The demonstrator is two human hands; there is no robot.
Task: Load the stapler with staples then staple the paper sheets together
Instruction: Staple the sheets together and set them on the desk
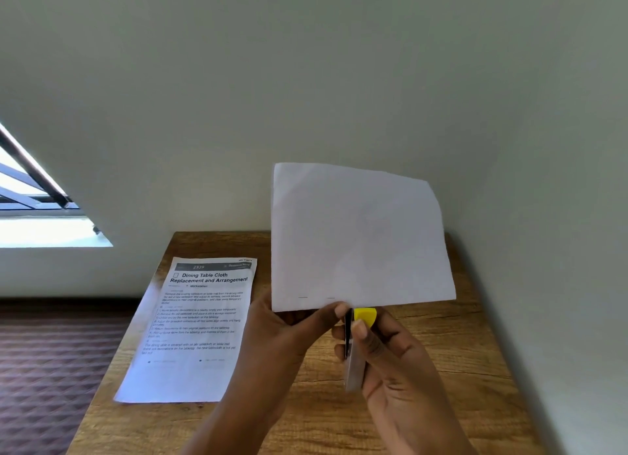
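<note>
Low in the frame, my right hand (pixel 390 359) grips the yellow-tipped stapler (pixel 356 346); my left hand (pixel 292 322) pinches the paper sheets' (pixel 360 237) bottom edge, held upright at center. I'd square the edges, seat them fully, then squeeze firmly. A printed sheet (pixel 193 329) lies left on the table (pixel 458 369).

- Held-up paper sheets (pixel 360 237): plain white on the side facing the camera, with two short grey staple marks near the lower edge.
- Stapler (pixel 356 349): yellow tip, black strip along one side, and a body that looks silver-grey, though it is blurred.
- Printed sheet (pixel 193 332): white with black text and a dark grey header band.
- Bench (pixel 441 369): brown wood grain.
- Floor (pixel 51 369): dark reddish-brown diamond pattern.
- Wall (pixel 306 80): pale grey-green.
</note>
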